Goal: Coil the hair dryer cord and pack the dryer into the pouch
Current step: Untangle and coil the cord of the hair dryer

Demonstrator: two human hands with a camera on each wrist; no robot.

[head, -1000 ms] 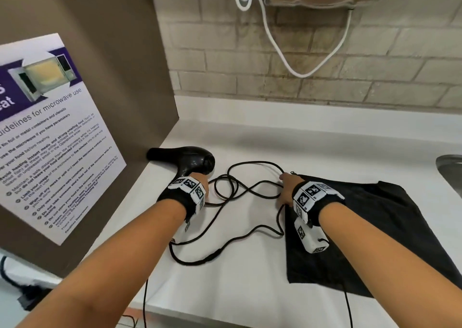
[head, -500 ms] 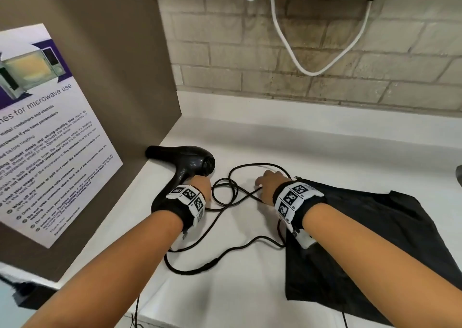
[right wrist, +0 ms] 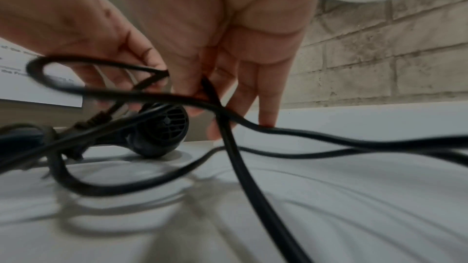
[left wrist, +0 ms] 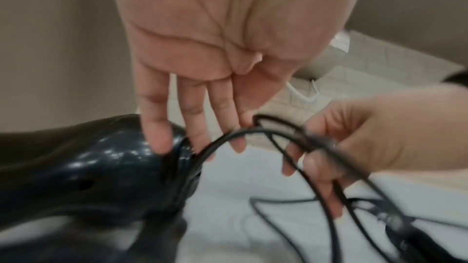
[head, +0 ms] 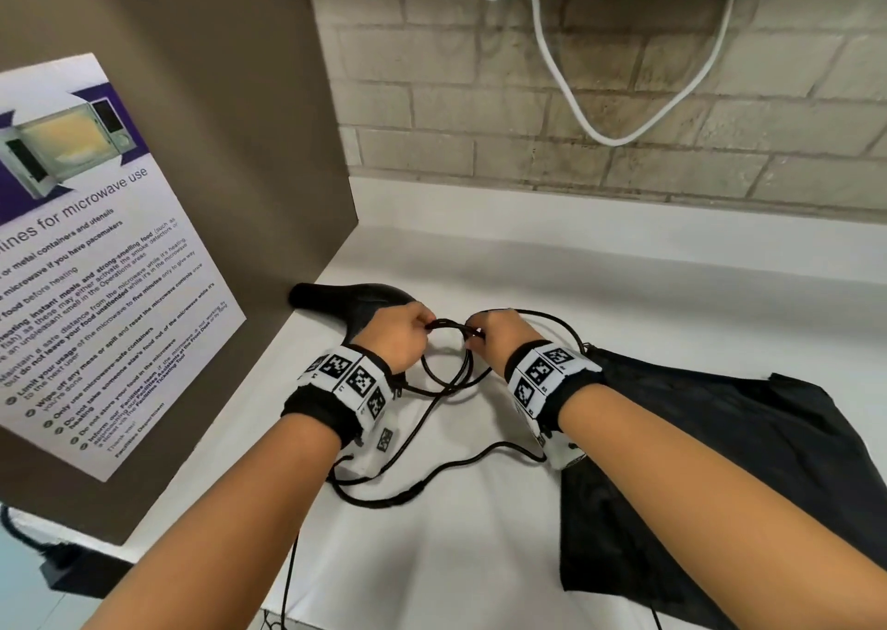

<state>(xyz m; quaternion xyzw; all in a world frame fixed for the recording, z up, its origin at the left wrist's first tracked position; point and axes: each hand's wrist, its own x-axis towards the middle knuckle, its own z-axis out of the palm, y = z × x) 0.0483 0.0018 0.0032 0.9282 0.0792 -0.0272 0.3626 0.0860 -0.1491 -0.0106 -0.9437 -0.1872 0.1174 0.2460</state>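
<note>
Nearest to the person, at about 6 o'clock on the white counter (head: 456, 557), the slack part of the black cord (head: 384, 500) lies in a loose bend, and one strand drops over the front edge. At 4 o'clock the black pouch (head: 720, 461) lies flat on the counter, its near corner hanging a little past the edge; I think it is put there so that the dryer can go in with a short move once the cord is tidy. Further in, near the middle, the two hands meet over a raised loop of cord. The left hand (head: 401, 339) pinches the loop between thumb and forefinger, while its other fingers (left wrist: 154, 127) hang straight down beside the dryer. The right hand (head: 499, 336), just beside it at 1 o'clock from the loop, has its fingers curled around several strands, gathering them into one bundle. To my judgement the coiling is only at its beginning, because most of the cord is not yet in the ring. Behind the left hand, at 11 o'clock, the hair dryer (head: 355, 300) rests on its side on the counter, close to the brown panel (head: 216, 149) with the microwave poster (head: 96, 255). Farthest, at 12 o'clock, a white cable (head: 600, 135) hangs on the brick wall (head: 480, 101).
</note>
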